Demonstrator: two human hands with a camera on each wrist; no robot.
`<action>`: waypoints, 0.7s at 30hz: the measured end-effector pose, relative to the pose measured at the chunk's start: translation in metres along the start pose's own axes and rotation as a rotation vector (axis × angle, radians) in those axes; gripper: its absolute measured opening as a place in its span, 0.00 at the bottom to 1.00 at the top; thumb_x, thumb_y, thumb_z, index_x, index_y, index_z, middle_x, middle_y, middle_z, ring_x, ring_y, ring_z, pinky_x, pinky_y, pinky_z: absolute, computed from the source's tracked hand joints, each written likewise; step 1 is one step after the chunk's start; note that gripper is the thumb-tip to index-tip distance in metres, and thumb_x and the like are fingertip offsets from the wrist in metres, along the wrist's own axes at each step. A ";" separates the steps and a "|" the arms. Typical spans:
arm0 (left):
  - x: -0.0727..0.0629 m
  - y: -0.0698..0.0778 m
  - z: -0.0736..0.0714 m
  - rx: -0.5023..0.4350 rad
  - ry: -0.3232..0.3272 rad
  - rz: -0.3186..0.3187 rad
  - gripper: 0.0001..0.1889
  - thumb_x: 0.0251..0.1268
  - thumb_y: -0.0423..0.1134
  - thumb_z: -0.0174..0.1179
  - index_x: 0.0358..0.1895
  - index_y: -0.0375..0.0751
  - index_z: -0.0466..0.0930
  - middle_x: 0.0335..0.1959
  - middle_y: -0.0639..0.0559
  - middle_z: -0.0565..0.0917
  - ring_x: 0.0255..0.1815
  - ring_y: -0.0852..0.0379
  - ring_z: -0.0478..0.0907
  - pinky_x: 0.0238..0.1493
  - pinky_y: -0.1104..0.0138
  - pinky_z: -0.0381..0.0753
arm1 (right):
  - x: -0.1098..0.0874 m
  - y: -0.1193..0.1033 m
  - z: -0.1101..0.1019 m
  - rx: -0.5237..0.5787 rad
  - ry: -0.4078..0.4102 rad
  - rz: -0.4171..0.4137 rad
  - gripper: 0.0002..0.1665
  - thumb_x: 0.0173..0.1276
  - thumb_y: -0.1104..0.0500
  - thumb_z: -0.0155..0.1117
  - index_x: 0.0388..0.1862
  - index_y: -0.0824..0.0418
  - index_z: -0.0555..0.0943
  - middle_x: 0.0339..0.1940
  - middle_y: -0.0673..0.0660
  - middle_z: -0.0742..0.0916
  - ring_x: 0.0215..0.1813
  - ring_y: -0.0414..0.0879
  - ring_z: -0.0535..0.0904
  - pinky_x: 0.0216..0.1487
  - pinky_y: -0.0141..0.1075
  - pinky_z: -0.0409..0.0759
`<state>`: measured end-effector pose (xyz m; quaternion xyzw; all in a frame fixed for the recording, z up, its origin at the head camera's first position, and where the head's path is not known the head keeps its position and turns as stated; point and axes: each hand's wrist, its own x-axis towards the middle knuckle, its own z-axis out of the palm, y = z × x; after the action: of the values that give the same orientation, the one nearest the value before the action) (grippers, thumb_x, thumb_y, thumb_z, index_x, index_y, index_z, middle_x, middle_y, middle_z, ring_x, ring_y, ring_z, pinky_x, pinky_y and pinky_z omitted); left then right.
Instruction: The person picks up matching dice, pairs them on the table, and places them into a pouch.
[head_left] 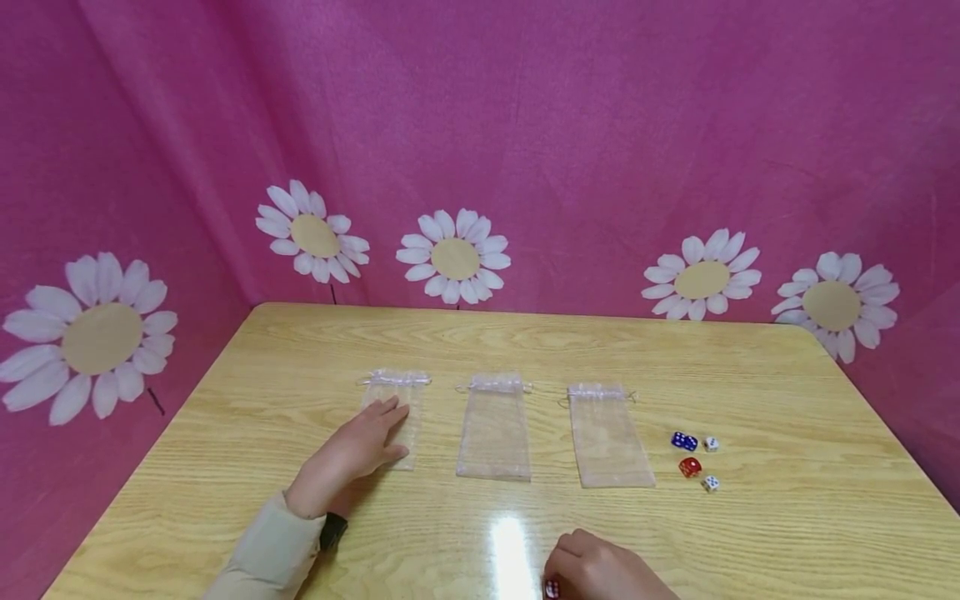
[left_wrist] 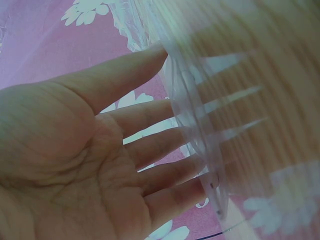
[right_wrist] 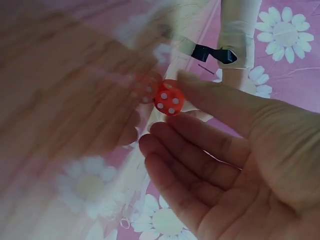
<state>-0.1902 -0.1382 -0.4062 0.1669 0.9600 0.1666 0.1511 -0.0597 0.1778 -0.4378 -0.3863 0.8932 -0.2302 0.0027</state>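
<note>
My left hand [head_left: 352, 446] lies with its fingers spread on the leftmost sheer drawstring pouch [head_left: 408, 437]. In the left wrist view the straight fingertips [left_wrist: 170, 185] touch the pouch at the tabletop. At the near edge of the head view, my right hand [head_left: 603, 571] holds a red die [head_left: 552, 589]. The right wrist view shows this red die [right_wrist: 169, 97] with white dots pinched between thumb and index finger, close to the glossy table surface. A middle pouch [head_left: 495, 433] and a right pouch [head_left: 611, 442] lie flat, their drawstring ends away from me.
Right of the pouches sit blue dice [head_left: 684, 441], another red die [head_left: 690, 467], a white die [head_left: 711, 444] and a second white die [head_left: 711, 483]. The wooden table [head_left: 787, 400] meets a pink flowered cloth [head_left: 570, 167] at its back and sides.
</note>
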 end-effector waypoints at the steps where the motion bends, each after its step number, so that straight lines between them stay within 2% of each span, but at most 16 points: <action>1: 0.000 0.000 0.000 -0.003 0.001 0.002 0.32 0.68 0.39 0.61 0.72 0.32 0.63 0.76 0.34 0.61 0.77 0.34 0.55 0.76 0.45 0.59 | 0.000 0.000 -0.001 0.013 -0.005 0.008 0.05 0.59 0.52 0.71 0.31 0.51 0.83 0.29 0.39 0.80 0.34 0.23 0.68 0.30 0.17 0.70; 6: -0.002 -0.001 0.000 -0.016 0.008 0.009 0.32 0.68 0.38 0.60 0.71 0.31 0.63 0.75 0.34 0.61 0.77 0.34 0.55 0.76 0.45 0.60 | -0.002 0.002 -0.008 0.052 -0.046 0.080 0.10 0.64 0.46 0.67 0.35 0.51 0.83 0.31 0.39 0.81 0.36 0.24 0.68 0.31 0.22 0.74; 10: -0.002 -0.001 0.001 -0.025 0.008 0.008 0.31 0.68 0.38 0.60 0.71 0.30 0.63 0.75 0.33 0.61 0.77 0.34 0.55 0.76 0.45 0.59 | -0.005 0.004 -0.013 0.072 -0.046 0.120 0.13 0.67 0.44 0.65 0.37 0.51 0.83 0.34 0.39 0.82 0.37 0.25 0.70 0.33 0.24 0.77; 17: -0.002 0.000 0.000 -0.021 0.003 0.003 0.32 0.68 0.39 0.60 0.72 0.31 0.62 0.76 0.34 0.60 0.77 0.35 0.54 0.76 0.45 0.58 | -0.011 0.012 -0.022 0.106 0.076 0.069 0.08 0.65 0.51 0.69 0.40 0.52 0.82 0.37 0.43 0.85 0.39 0.30 0.76 0.36 0.27 0.80; 21: -0.002 -0.001 0.001 -0.032 0.007 0.005 0.31 0.68 0.38 0.60 0.72 0.31 0.62 0.76 0.34 0.60 0.77 0.34 0.54 0.76 0.45 0.58 | -0.013 0.016 -0.029 0.198 0.059 0.157 0.10 0.65 0.52 0.69 0.43 0.53 0.82 0.40 0.46 0.85 0.42 0.31 0.77 0.40 0.27 0.83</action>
<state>-0.1885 -0.1397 -0.4069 0.1663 0.9573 0.1828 0.1498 -0.0673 0.2080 -0.4213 -0.3058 0.8933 -0.3278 0.0327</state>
